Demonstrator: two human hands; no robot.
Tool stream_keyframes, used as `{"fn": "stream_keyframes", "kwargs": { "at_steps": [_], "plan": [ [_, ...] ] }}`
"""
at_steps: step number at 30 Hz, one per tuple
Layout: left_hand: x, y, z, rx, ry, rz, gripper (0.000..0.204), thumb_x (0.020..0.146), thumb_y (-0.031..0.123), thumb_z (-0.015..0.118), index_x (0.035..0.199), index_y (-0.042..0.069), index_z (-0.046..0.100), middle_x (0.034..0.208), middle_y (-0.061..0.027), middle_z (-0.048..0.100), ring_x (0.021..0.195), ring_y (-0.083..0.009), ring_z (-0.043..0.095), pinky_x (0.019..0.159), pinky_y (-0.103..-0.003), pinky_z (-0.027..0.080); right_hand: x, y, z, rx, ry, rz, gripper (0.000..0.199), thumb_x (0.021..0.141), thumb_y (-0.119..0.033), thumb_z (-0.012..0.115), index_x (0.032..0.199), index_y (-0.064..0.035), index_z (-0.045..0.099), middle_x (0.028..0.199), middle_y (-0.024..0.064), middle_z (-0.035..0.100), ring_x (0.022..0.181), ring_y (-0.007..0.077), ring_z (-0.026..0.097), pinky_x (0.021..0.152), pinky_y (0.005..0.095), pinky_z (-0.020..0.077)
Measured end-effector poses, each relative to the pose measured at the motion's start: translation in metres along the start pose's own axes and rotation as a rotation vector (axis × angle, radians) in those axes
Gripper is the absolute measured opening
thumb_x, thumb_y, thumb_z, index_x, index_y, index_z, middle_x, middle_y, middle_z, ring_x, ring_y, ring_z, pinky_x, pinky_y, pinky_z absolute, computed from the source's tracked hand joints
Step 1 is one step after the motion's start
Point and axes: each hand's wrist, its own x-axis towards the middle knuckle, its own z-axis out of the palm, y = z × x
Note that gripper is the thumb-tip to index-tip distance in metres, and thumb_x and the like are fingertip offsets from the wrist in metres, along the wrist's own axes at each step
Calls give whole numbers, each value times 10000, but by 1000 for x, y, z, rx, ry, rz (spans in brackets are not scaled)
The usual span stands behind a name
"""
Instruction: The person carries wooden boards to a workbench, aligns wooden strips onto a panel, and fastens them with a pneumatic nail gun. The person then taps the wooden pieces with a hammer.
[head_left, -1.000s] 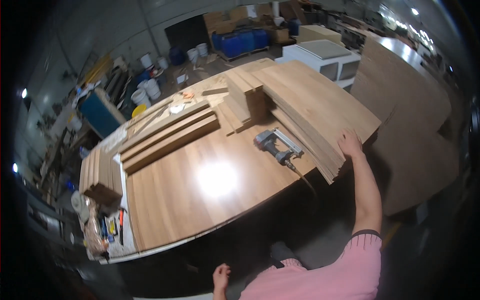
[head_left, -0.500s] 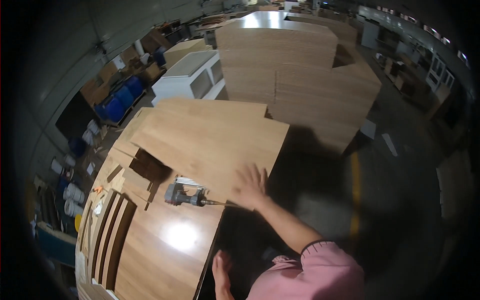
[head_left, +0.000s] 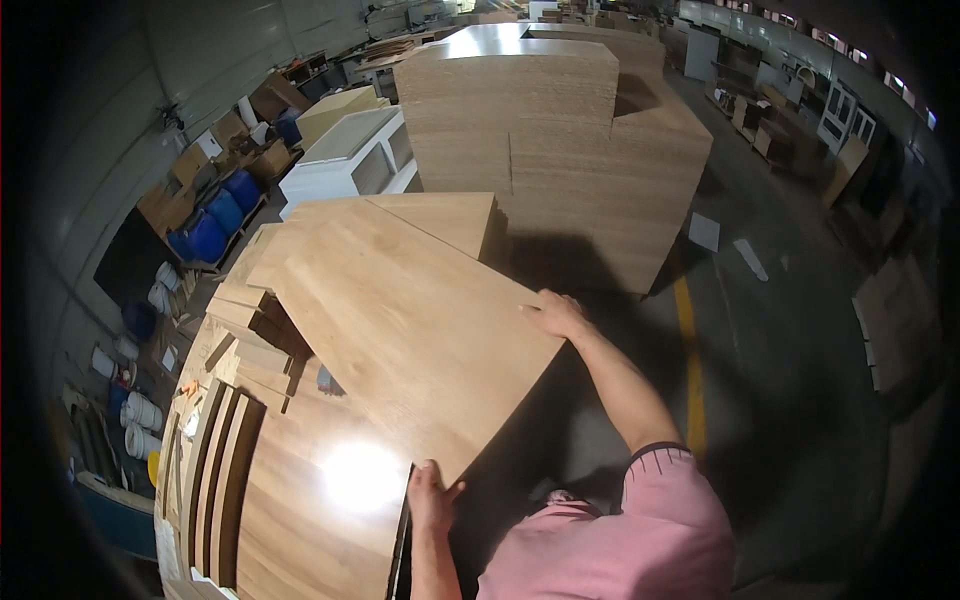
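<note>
A large flat wooden board point(head_left: 400, 320) lies at a slant across the stack on the workbench. My right hand point(head_left: 557, 314) grips the board's right edge, its thumb lying on the top face. At the board's near corner, my left hand point(head_left: 430, 497) is closed on the edge, with part of its fingers hidden. Beneath the board, only a small grey end of the nail gun point(head_left: 328, 381) shows; the rest is covered. Under it all is a wide wood-grain panel point(head_left: 300, 520) that reflects a bright light.
Curved wooden strips point(head_left: 222, 480) and small offcuts point(head_left: 262, 352) lie on the left of the bench. Beyond stand a white cabinet point(head_left: 345, 150) and a tall stack of panels point(head_left: 540, 150). Blue drums point(head_left: 205, 236) line the far left. A yellow line point(head_left: 688, 360) marks the floor at right.
The board has swung toward me and to the right, covering most of the nail gun. My right hand has moved to its right edge, and my left hand has come up to its near corner.
</note>
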Motion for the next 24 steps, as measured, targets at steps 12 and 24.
{"fn": "stream_keyframes", "kwargs": {
  "at_steps": [12, 24],
  "plan": [
    [-106, -65, -90, -630, 49, 178, 558, 1032, 480, 487, 1436, 95, 472, 1378, -99, 568, 1238, -270, 571, 1010, -491, 486, -192, 38, 232, 722, -147, -93, 621, 933, -388, 712, 1297, 81, 533, 1219, 150, 665, 1084, 194, 643, 892, 324, 542],
    [-135, -58, -220, -630, 252, 333, 605, 1073, 487, 394, 1467, 31, 446, 1474, -131, 512, 1316, -305, 515, 1087, -453, 438, -185, -103, 244, 1399, -701, 112, 325, 957, -360, 584, 1080, -79, 692, 1036, 71, 727, 951, 198, 692, 815, 381, 580]
  ]
}}
